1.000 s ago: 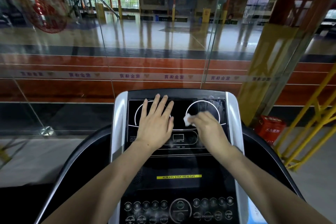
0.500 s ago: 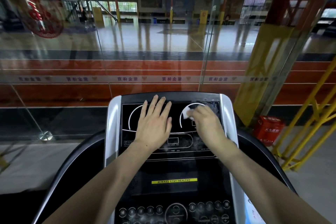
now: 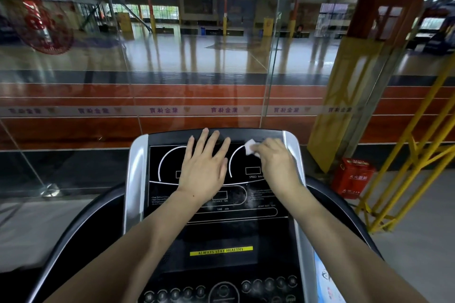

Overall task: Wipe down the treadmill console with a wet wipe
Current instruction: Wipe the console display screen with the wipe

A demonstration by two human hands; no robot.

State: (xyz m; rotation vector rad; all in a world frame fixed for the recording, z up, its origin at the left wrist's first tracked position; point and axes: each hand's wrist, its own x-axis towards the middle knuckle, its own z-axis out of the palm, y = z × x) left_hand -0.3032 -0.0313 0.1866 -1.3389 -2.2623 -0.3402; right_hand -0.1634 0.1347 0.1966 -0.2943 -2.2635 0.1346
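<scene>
The black treadmill console (image 3: pixel 172 204) with silver side trim fills the lower middle of the head view. My left hand (image 3: pixel 204 170) lies flat on its upper panel, fingers spread, between the two white dial outlines. My right hand (image 3: pixel 277 162) presses a small folded white wet wipe (image 3: pixel 251 150) against the top right of the panel, on the right dial's arc. Part of the wipe shows beyond my fingers; the rest is under them. Damp smears show on the panel below my right hand.
A glass wall (image 3: pixel 197 69) stands right behind the console. A red box (image 3: pixel 354 177) sits on the floor to the right, beside yellow railings (image 3: pixel 406 179) and a yellow pillar (image 3: pixel 344 96). Round buttons (image 3: pixel 221 290) line the console's near edge.
My right hand has slid the wipe up and to the right, from the middle of the panel to its top right corner. My left hand has stayed flat in place.
</scene>
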